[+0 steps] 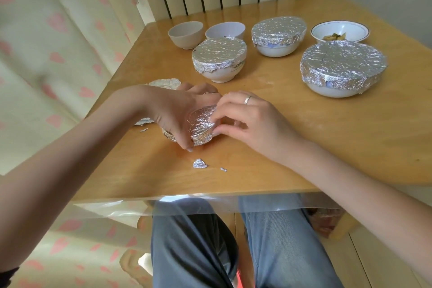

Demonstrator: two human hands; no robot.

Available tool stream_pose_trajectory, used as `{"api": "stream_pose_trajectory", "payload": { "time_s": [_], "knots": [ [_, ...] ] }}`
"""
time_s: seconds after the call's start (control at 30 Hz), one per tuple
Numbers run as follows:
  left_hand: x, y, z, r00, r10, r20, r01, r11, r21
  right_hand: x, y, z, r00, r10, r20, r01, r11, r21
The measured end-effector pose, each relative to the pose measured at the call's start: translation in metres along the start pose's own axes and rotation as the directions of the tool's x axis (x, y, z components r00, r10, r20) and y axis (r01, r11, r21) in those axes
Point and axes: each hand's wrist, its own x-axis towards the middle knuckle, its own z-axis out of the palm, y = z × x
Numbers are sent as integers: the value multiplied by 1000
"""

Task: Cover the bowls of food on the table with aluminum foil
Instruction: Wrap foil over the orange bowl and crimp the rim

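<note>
A small bowl wrapped in aluminum foil [201, 126] sits near the table's front left. My left hand [177, 110] curls over its top and left side, fingertips down at the table. My right hand [243, 117] pinches the foil at the bowl's right edge. Three foil-covered bowls stand behind: a middle one [219, 58], a far one [278, 30] and a large one at the right [342, 64]. Uncovered are two small bowls [185, 34] [225, 30] and a rimmed bowl with food [340, 31]. More foil [166, 82] lies behind my left hand, mostly hidden.
The wooden table [304, 142] carries small foil scraps [200, 163] near its front edge, where a clear plastic sheet hangs over. A radiator stands behind the table and a heart-patterned curtain is at the left. My knees are under the table's front.
</note>
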Motion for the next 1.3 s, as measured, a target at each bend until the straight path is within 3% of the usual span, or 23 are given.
{"api": "stream_pose_trajectory", "payload": {
  "time_s": [0.1, 0.3, 0.53, 0.67, 0.9, 1.0, 1.07, 1.2, 1.3],
  "knots": [
    [0, 2, -1, 1000, -18, 19, 17, 999, 37, 0, 3, 2, 1000, 20, -21, -19, 998, 53],
    [0, 2, 0, 999, -30, 27, 29, 999, 43, 5, 2, -1, 992, -119, 50, 122, 991, -61],
    [-3, 5, 2, 1000, -5, -8, 5, 1000, 3, 2, -3, -5, 991, -114, 74, 121, 988, -96],
    [-1, 3, 3, 998, -56, -17, 56, 998, 20, 3, -10, 4, 974, -185, 128, 207, 960, -187],
    [-2, 4, 3, 997, -73, -25, 73, 997, -13, 3, -11, 8, 974, -208, 94, 225, 943, -246],
    [-3, 7, 3, 997, -73, -31, 72, 997, -22, -6, -18, 1, 994, 49, -97, -65, 984, -167],
    [-3, 7, 5, 994, -98, -51, 98, 995, 0, -17, -21, -3, 955, 247, -161, -260, 964, -62],
    [-1, 8, 8, 980, -182, -84, 185, 982, 32, -26, -27, 4, 876, 476, -79, -478, 879, -7],
    [0, 10, 9, 974, -213, -83, 216, 976, 32, -20, -31, 12, 781, 624, -7, -616, 773, 151]
  ]
}}
